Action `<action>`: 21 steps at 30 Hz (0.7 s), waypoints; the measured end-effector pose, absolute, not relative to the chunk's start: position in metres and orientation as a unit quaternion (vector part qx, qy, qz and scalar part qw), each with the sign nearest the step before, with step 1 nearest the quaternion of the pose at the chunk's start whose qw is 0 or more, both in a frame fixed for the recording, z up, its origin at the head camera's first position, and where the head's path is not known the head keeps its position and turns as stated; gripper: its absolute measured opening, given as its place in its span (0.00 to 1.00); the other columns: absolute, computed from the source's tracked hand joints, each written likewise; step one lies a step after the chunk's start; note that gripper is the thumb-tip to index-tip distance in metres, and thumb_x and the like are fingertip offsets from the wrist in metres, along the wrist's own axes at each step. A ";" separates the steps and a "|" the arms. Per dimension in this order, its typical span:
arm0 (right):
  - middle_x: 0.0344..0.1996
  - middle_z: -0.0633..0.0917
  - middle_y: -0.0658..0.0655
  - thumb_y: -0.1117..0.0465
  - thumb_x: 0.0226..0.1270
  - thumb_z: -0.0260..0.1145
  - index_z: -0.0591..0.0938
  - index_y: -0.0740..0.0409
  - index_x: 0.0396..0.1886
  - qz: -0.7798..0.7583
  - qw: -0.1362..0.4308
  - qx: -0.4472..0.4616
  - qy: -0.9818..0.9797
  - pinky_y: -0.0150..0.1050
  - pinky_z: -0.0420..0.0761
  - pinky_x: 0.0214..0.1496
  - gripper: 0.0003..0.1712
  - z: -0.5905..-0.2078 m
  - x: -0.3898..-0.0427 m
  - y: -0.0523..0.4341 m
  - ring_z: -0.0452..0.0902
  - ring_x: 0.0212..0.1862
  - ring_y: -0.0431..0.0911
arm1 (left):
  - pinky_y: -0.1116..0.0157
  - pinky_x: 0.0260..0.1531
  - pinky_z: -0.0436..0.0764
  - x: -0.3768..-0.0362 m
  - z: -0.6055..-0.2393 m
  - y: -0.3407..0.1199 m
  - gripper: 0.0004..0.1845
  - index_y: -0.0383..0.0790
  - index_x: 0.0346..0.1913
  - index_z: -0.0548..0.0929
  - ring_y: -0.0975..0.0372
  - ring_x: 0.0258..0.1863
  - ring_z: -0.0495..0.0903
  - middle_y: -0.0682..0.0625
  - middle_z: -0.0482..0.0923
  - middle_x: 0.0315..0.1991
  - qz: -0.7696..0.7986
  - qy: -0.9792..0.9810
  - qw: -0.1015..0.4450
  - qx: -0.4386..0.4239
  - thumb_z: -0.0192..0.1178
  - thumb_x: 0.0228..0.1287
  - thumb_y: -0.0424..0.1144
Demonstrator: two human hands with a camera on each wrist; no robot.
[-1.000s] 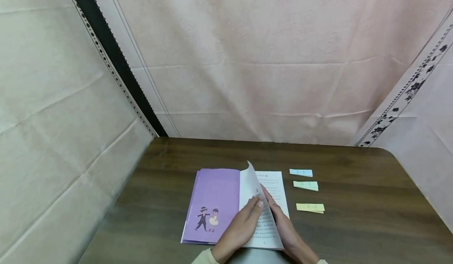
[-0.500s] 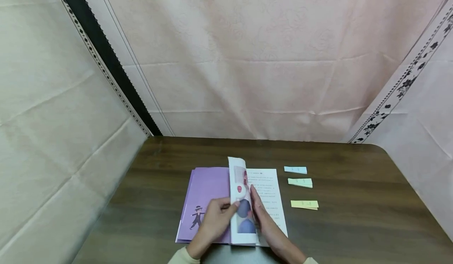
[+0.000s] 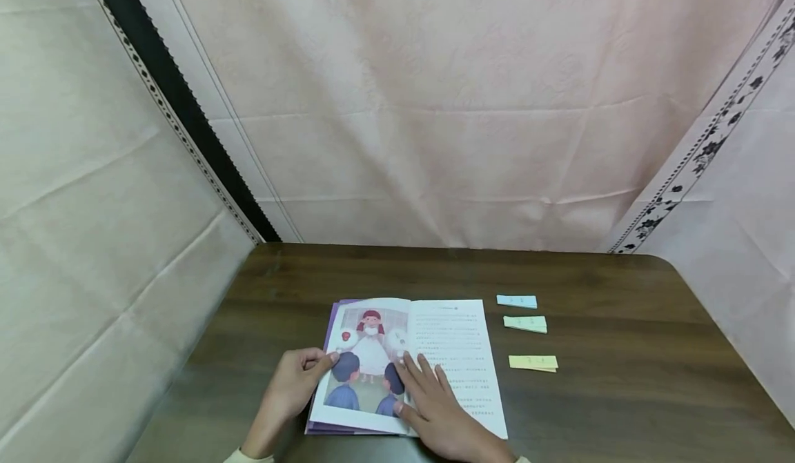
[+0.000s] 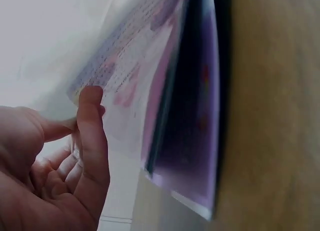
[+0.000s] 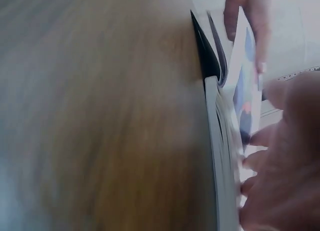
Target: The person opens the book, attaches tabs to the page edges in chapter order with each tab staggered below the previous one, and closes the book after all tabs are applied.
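Note:
An open book (image 3: 459, 325) lies on the table, with an illustrated page (image 3: 371, 352) on its left side and printed text on its right. My left hand (image 3: 292, 383) pinches the outer edge of that page between thumb and fingers, and the left wrist view shows the page (image 4: 132, 76) lifted above the purple one below. My right hand (image 3: 437, 418) rests near the spine, fingers spread and fairly straight. In the right wrist view the right hand (image 5: 287, 166) touches the page, and the book's thickness (image 5: 222, 151) shows from its lower edge.
Right of the book lie a blue paper strip (image 3: 517, 301), a green one (image 3: 525, 323) and a yellow one (image 3: 533, 362). Behind the wooden table (image 3: 621, 352) hangs a pale cloth (image 3: 404, 104), with more cloth at both sides.
The page has swung over from right to left, covering the purple page and its printed figures. My left hand has moved left with the page edge; my right hand has shifted to the spine.

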State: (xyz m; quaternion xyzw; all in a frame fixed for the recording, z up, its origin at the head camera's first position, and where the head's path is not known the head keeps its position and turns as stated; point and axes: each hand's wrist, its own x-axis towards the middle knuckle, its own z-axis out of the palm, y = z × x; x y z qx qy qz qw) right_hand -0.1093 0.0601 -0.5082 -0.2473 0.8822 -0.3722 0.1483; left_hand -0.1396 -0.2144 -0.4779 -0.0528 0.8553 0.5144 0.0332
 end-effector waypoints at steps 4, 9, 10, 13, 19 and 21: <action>0.86 0.53 0.57 0.44 0.86 0.48 0.60 0.56 0.85 -0.322 0.150 -0.256 0.899 0.70 0.39 0.81 0.37 -0.508 -0.108 0.054 0.36 0.86 0.61 | 0.70 0.18 0.62 -0.138 -0.486 -0.220 0.15 0.42 0.25 0.84 0.67 0.17 0.64 0.58 0.67 0.15 0.458 0.887 0.029 -0.058 0.68 0.72 0.41; 0.85 0.56 0.56 0.48 0.86 0.50 0.63 0.57 0.84 -0.309 0.142 -0.260 0.904 0.71 0.42 0.80 0.34 -0.505 -0.108 0.052 0.38 0.86 0.62 | 0.63 0.26 0.69 -0.137 -0.488 -0.218 0.11 0.41 0.29 0.84 0.65 0.21 0.71 0.57 0.73 0.19 0.367 0.929 -0.007 -0.058 0.70 0.70 0.41; 0.85 0.56 0.56 0.49 0.86 0.49 0.63 0.57 0.84 -0.313 0.141 -0.262 0.902 0.71 0.42 0.80 0.34 -0.505 -0.108 0.052 0.38 0.86 0.62 | 0.59 0.28 0.73 -0.137 -0.488 -0.216 0.10 0.40 0.33 0.84 0.64 0.23 0.74 0.56 0.76 0.21 0.351 0.934 -0.016 -0.060 0.70 0.70 0.41; 0.85 0.56 0.59 0.49 0.87 0.48 0.63 0.59 0.83 -0.344 0.136 -0.270 0.889 0.68 0.37 0.82 0.33 -0.510 -0.110 0.055 0.37 0.85 0.63 | 0.49 0.35 0.82 -0.136 -0.484 -0.209 0.13 0.36 0.45 0.84 0.57 0.31 0.84 0.52 0.85 0.31 0.300 0.951 -0.053 -0.057 0.72 0.67 0.42; 0.84 0.57 0.64 0.51 0.88 0.46 0.64 0.64 0.81 -0.401 0.149 -0.287 0.857 0.68 0.36 0.82 0.32 -0.513 -0.118 0.066 0.37 0.84 0.67 | 0.39 0.51 0.83 -0.128 -0.481 -0.169 0.27 0.34 0.58 0.86 0.41 0.55 0.84 0.37 0.86 0.55 0.253 0.965 -0.057 0.035 0.79 0.58 0.43; 0.83 0.59 0.65 0.53 0.88 0.45 0.65 0.65 0.81 -0.413 0.161 -0.287 0.849 0.73 0.41 0.79 0.31 -0.507 -0.120 0.072 0.39 0.84 0.69 | 0.38 0.60 0.79 -0.126 -0.482 -0.154 0.31 0.31 0.61 0.84 0.38 0.63 0.79 0.33 0.81 0.63 0.263 0.961 -0.029 0.084 0.80 0.57 0.43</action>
